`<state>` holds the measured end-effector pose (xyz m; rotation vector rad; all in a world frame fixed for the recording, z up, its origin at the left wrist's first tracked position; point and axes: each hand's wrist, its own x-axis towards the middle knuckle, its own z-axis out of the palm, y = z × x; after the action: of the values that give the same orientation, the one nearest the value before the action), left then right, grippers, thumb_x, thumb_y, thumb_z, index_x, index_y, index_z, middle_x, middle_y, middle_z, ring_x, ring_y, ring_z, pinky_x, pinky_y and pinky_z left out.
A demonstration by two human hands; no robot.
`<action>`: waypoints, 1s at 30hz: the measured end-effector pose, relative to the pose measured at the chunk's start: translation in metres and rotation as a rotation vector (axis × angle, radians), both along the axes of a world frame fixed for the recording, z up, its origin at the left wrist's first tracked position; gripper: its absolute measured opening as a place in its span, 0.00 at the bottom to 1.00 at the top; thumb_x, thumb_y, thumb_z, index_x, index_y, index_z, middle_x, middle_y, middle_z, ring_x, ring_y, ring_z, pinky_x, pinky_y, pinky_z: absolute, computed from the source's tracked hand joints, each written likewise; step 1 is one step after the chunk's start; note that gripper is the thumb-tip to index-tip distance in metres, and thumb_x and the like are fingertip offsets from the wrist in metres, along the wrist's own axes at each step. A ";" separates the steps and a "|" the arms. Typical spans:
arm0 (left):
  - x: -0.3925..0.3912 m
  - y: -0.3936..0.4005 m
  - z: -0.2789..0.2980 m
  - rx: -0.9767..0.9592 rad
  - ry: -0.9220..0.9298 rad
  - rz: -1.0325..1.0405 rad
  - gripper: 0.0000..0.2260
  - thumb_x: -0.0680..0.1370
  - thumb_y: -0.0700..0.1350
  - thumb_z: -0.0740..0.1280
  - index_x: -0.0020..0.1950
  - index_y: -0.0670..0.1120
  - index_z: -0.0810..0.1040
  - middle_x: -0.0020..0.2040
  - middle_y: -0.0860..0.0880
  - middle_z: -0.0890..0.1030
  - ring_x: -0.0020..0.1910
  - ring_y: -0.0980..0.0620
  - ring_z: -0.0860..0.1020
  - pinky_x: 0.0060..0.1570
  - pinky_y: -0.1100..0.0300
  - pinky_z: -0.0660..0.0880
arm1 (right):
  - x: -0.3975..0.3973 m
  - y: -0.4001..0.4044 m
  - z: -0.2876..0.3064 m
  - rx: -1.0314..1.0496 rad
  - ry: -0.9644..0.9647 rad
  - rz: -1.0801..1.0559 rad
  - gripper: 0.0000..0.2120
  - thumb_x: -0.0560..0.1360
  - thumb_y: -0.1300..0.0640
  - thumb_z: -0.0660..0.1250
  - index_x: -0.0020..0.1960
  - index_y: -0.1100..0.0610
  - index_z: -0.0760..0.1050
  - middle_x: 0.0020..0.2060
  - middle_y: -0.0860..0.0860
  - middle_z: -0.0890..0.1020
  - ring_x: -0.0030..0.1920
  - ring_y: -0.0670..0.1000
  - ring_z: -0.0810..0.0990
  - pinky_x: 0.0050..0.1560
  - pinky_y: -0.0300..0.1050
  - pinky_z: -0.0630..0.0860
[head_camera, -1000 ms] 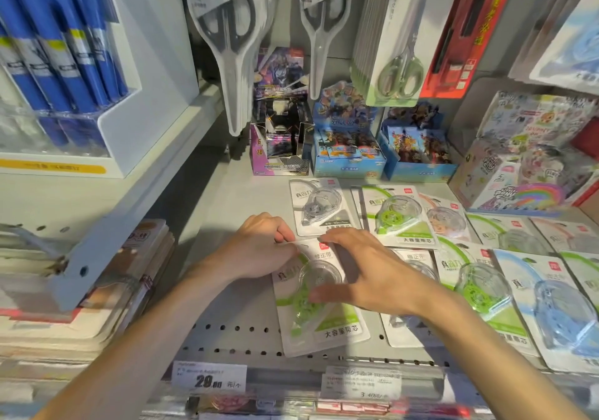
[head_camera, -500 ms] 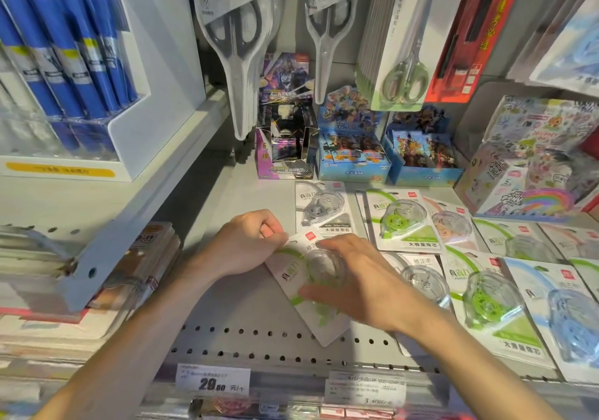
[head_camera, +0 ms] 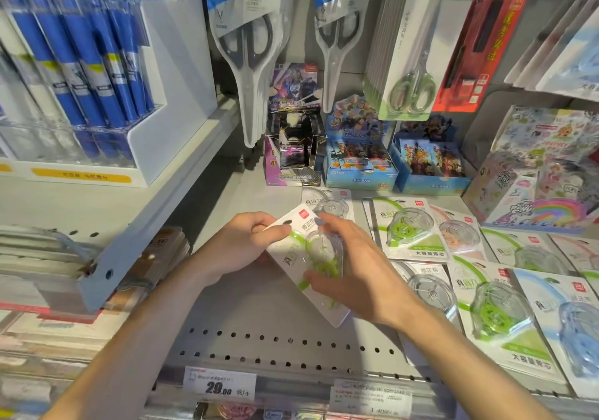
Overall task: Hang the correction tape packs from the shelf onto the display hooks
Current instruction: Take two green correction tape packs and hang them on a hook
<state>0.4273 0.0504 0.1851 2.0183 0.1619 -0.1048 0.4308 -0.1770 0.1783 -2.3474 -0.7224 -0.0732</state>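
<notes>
A green correction tape pack [head_camera: 293, 257] is lifted off the grey shelf [head_camera: 278, 335] and tilted, its hang hole up near my left thumb. My left hand [head_camera: 240, 244] pinches the card's upper left edge. My right hand [head_camera: 353, 270] grips the clear blister over the tape from the right. Several more packs lie flat on the shelf, among them a green one [head_camera: 411, 228], a clear one [head_camera: 330, 205] just behind my hands, and a blue one [head_camera: 570, 322] at the right. No bare display hook shows.
Packaged scissors [head_camera: 249, 63] hang from hooks above the shelf's back. Card boxes [head_camera: 356, 157] stand along the back, sticker boxes [head_camera: 538, 176] at the right. A white pen display [head_camera: 97, 95] sits on the upper left shelf. Price tags [head_camera: 220, 385] line the front edge.
The green pack went from lying flat on the shelf to being lifted and turned clockwise between both hands. The camera has moved closer and tilted up slightly.
</notes>
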 end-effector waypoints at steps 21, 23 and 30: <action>0.015 -0.057 0.014 -0.580 -0.154 -0.015 0.18 0.75 0.37 0.76 0.62 0.41 0.76 0.53 0.42 0.88 0.51 0.40 0.87 0.50 0.47 0.85 | 0.037 -0.008 0.033 0.894 0.514 -0.228 0.12 0.78 0.60 0.74 0.60 0.58 0.77 0.50 0.53 0.90 0.52 0.52 0.89 0.54 0.47 0.84; 0.016 -0.057 0.014 -0.577 -0.171 0.044 0.16 0.75 0.36 0.75 0.61 0.41 0.76 0.51 0.42 0.88 0.49 0.40 0.88 0.49 0.47 0.85 | 0.042 -0.014 0.035 0.779 0.501 -0.170 0.08 0.81 0.57 0.71 0.59 0.57 0.79 0.47 0.49 0.90 0.47 0.46 0.89 0.45 0.37 0.83; 0.024 -0.061 0.021 -0.582 -0.228 0.085 0.13 0.77 0.37 0.73 0.60 0.42 0.77 0.50 0.45 0.89 0.47 0.45 0.88 0.41 0.57 0.84 | 0.085 -0.090 0.034 0.097 0.098 -0.368 0.21 0.80 0.43 0.69 0.66 0.56 0.79 0.54 0.48 0.85 0.53 0.44 0.82 0.55 0.42 0.78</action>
<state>0.4508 -0.0109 0.2060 1.4269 0.0607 0.1210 0.5162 -0.2670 0.2119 -2.3446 -0.2283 -0.1484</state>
